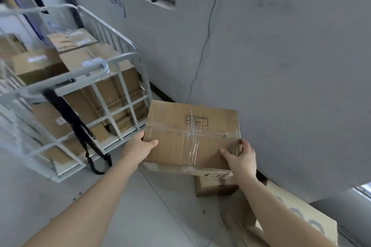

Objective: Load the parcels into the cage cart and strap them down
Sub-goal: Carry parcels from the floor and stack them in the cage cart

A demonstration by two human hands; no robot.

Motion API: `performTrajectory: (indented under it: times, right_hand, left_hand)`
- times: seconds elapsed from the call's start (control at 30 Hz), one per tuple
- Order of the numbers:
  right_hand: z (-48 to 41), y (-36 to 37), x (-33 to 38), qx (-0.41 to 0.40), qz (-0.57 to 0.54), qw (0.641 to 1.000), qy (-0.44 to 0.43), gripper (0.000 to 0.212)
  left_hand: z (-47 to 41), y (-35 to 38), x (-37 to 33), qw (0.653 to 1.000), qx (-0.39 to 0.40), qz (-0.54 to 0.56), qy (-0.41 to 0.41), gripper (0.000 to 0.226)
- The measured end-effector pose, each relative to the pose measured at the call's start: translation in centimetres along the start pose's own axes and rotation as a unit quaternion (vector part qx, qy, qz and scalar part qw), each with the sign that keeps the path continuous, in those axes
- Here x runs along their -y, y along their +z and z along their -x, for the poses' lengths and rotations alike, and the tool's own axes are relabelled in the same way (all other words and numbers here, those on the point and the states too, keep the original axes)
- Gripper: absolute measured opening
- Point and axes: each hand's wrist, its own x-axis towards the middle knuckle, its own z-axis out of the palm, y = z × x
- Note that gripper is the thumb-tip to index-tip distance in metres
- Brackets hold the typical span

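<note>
Near the camera, the left hand (138, 146) and right hand (240, 158) each clasp a near corner of the taped cardboard box (190, 138), just right of the half-filled cage cart (120, 60); it seems stiff, fairly light, tape-slick, best held under opposite edges.

Your left hand (137, 147) and right hand (241, 159) are bare. Your left forearm (90, 196) and right forearm (281, 211) are bare as well, uncovered all the way from the wrists to the lower edge of the view. Your fingers (246, 145) look short and rounded. The picture is too soft to tell nails or knuckles in finer detail.
</note>
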Motion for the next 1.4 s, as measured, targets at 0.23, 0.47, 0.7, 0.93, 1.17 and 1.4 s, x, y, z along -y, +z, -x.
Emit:
performTrajectory:
  times: [0.23,0.47,0.7,0.93,1.17,1.4]
  right_hand:
    - [5.1,6.9,11.6,0.080,-0.016,0.989,-0.125,0.077]
    - [8.1,14.1,21.4,0.159,-0.029,0.962,-0.218,0.075]
    - [10.5,20.5,29.5,0.231,-0.026,0.926,-0.297,0.070]
    - [14.1,28.0,35.5,0.258,-0.008,0.909,-0.327,0.068]
    - [18.1,38.0,40.8,0.259,-0.022,0.915,-0.308,0.068]
    - [22.2,46.9,45.5,0.244,-0.026,0.924,-0.293,0.058]
  left_hand:
    - [3.0,-14.8,2.5,0.989,-0.130,0.073,0.000,0.053]
    - [4.8,-24.9,4.8,0.962,-0.245,0.109,-0.044,0.047]
    - [4.9,-32.9,7.4,0.933,-0.326,0.132,-0.071,0.043]
    - [4.1,-40.8,10.6,0.915,-0.371,0.142,-0.073,0.026]
    - [0.5,-50.6,15.5,0.918,-0.372,0.125,-0.062,0.016]
    - [-3.8,-61.0,20.6,0.932,-0.342,0.110,-0.048,0.024]
